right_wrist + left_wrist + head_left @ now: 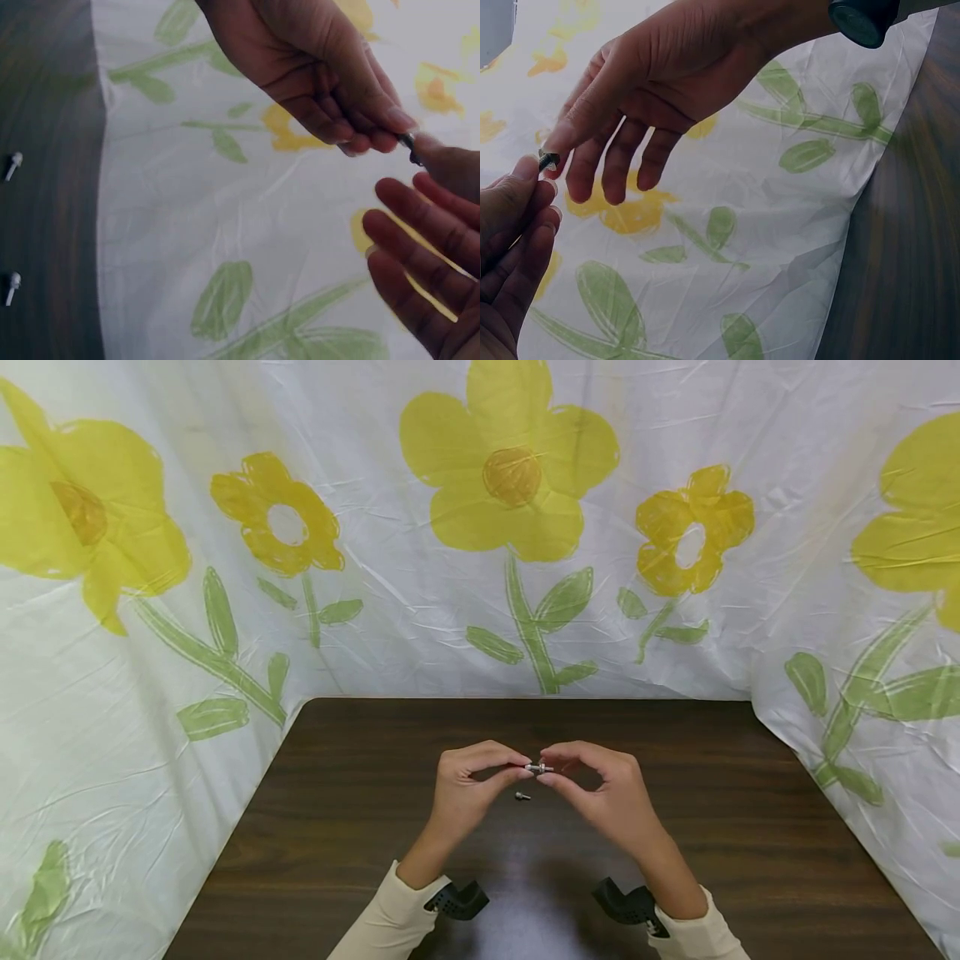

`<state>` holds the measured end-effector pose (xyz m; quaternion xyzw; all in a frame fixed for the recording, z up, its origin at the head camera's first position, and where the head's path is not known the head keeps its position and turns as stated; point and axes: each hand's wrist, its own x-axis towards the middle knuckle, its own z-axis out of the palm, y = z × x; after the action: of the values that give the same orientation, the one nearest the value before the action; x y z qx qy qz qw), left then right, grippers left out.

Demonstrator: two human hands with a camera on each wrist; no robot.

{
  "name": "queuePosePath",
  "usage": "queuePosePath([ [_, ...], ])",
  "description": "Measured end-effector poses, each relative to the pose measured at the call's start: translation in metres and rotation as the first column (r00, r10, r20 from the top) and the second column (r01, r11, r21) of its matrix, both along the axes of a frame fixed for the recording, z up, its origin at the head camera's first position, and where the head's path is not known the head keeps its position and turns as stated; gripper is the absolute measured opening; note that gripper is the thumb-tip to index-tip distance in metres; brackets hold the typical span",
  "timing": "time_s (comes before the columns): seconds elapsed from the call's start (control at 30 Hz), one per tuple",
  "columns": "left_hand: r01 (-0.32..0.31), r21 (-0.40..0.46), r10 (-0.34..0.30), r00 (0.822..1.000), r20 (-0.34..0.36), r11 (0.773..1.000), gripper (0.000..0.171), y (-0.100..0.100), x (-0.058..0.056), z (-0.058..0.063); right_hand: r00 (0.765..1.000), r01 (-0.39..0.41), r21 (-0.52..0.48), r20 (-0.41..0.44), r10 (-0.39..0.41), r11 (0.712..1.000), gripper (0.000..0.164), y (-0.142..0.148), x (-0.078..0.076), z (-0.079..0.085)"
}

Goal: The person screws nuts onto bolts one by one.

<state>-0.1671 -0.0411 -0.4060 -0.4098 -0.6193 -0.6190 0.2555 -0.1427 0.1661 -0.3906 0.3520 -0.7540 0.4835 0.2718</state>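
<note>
In the head view, a small silver metal bolt [539, 768] with a wider collar-like part spans the gap between both hands, above the dark table. My left hand [467, 785] pinches its left end with thumb and forefinger. At the other side, the thumb and forefinger of my right hand [603, 785] pinch it too. The right hand's other fingers [420, 247] spread loosely in the right wrist view, while the left hand's [322, 124] are curled in. Fingertips hide much of the bolt [548, 160]. Below the hands, a similar small bolt [522, 796] lies on the table.
The dark wood table [360, 860] ends at a white cloth [390, 635] printed with yellow flowers, hanging behind and at both sides. Two small bolts, an upper one [13, 166] and a lower one [13, 289], show on the table in the right wrist view. Black cameras [465, 902] sit on both wrists.
</note>
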Motion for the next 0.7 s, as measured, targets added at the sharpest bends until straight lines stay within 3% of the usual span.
queuePosePath([
  [0.23, 0.007, -0.002, -0.007, 1.000, 0.002, 1.000, 0.019, 0.0001, -0.0011, -0.0003, 0.995, -0.058, -0.016, -0.082, 0.057, 0.998, 0.038, -0.0006, -0.0027, -0.0002],
  [0.7, 0.014, -0.005, -0.014, 1.000, -0.021, 1.000, 0.022, 0.0014, -0.0014, -0.0021, 0.999, -0.043, 0.032, 0.020, 0.042, 0.999, 0.019, -0.0012, -0.0001, -0.0003],
])
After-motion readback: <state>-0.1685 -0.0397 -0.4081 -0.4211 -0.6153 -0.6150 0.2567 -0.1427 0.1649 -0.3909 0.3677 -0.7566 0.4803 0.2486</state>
